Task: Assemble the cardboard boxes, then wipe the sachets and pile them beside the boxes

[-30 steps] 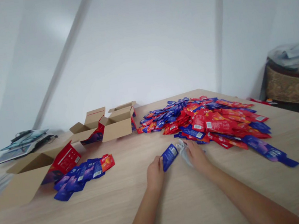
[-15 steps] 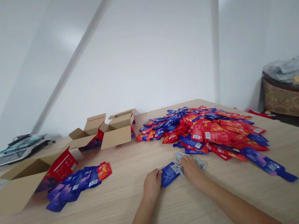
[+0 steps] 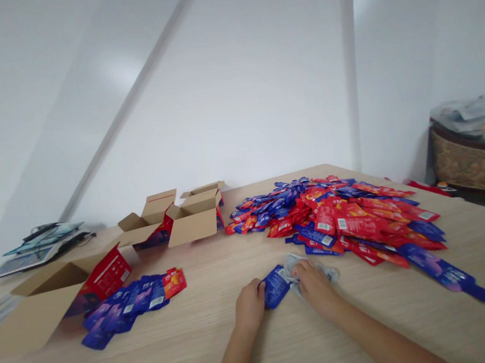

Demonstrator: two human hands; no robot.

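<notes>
Between my hands, low over the table, is a blue printed packet (image 3: 275, 287). My left hand (image 3: 250, 307) pinches its left edge, thumb on top. Bunched in the fingers of my right hand (image 3: 312, 281) is a pale grey cloth (image 3: 329, 274), pressed against the packet's right end. The cloth covers that end, and part of it spreads out to the right of my hand. Just beyond, a big heap of red and blue packets (image 3: 350, 219) lies loosely piled. A smaller overlapping row of mostly blue packets (image 3: 139, 299), with a red one at its right end, lies to the left.
An open cardboard box (image 3: 50, 301) stands at the left, beside the small row. More open boxes (image 3: 193, 217) stand farther back. Papers and a dark cable (image 3: 41, 244) lie at the far left. A patterned chair (image 3: 473, 160) loaded with items stands past the table's right edge.
The camera view has shifted slightly, moving the whole scene a little down. Both hands keep their hold on the packet and cloth, with the packet tilted slightly differently.
</notes>
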